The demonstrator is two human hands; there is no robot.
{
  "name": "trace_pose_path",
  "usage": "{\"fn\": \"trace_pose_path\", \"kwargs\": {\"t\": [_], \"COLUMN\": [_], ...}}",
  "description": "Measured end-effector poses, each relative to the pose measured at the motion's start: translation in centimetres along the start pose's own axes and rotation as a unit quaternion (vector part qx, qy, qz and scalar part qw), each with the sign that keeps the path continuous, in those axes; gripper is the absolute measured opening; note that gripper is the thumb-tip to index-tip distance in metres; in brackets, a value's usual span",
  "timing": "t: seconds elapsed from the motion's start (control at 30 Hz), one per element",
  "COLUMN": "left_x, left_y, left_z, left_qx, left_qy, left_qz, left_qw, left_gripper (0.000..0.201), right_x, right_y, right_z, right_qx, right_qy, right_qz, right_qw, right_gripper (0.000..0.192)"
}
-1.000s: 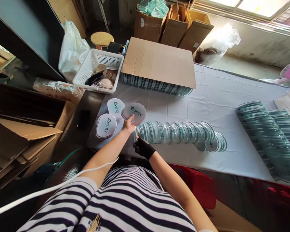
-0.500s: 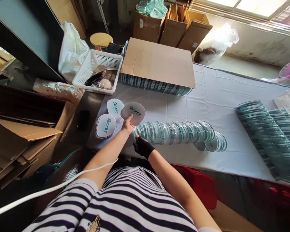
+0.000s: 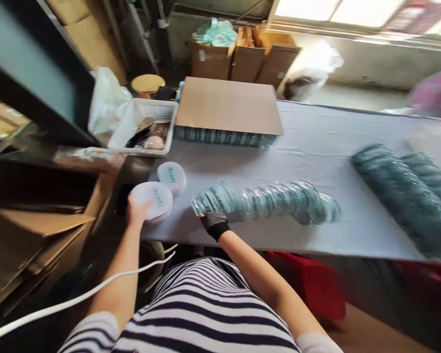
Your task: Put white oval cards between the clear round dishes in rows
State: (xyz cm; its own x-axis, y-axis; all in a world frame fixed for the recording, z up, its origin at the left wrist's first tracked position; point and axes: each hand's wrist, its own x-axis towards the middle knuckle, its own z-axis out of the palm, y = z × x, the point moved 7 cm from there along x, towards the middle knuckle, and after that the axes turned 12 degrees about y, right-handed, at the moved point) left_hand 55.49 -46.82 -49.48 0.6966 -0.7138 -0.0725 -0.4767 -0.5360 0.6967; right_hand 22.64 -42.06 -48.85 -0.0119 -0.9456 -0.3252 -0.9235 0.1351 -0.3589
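Observation:
My left hand (image 3: 136, 210) grips the left edge of round white printed cards (image 3: 158, 198) at the table's near left corner, thumb on top. Just behind them lies a second pile of round cards (image 3: 172, 177). My right hand (image 3: 213, 223), in a dark fingerless glove, has its fingers against the left end of a long row of nested clear plastic lids (image 3: 259, 200). The fingertips seem to hold the end lid; motion blurs the detail. Toward its left end, the row fans out and leans.
A cardboard sheet (image 3: 230, 105) covers more clear plastic pieces at the back. Left of it stands a white basket (image 3: 172, 122) with packaged items. More nested plastic rows (image 3: 400, 191) lie at the right. A white cable (image 3: 95, 284) crosses my left forearm. A red stool (image 3: 319, 284) stands below the table edge.
My left hand has moved left, with the round cards it held, from beside the row's end to the near left pile. My right hand stays at the row's left end, which has spread out.

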Motion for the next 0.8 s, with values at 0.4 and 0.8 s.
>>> {"fn": "trace_pose_path", "kwargs": {"t": [0.4,0.8], "left_x": [-7.3,-21.6], "left_y": [8.4,15.9], "left_z": [6.2,15.2], "left_qx": [-0.016,0.279], "left_qy": [-0.057,-0.115], "left_qz": [0.454,0.412], "left_qw": [0.889,0.86], "left_gripper": [0.077,0.087], "right_x": [-4.0,-0.7], "right_y": [11.7,37.9], "right_z": [-9.4,-21.1], "right_qx": [0.046,-0.19], "right_qy": [0.204,0.278], "right_qz": [0.06,0.036], "right_qw": [0.976,0.941], "right_gripper": [0.037,0.061]}}
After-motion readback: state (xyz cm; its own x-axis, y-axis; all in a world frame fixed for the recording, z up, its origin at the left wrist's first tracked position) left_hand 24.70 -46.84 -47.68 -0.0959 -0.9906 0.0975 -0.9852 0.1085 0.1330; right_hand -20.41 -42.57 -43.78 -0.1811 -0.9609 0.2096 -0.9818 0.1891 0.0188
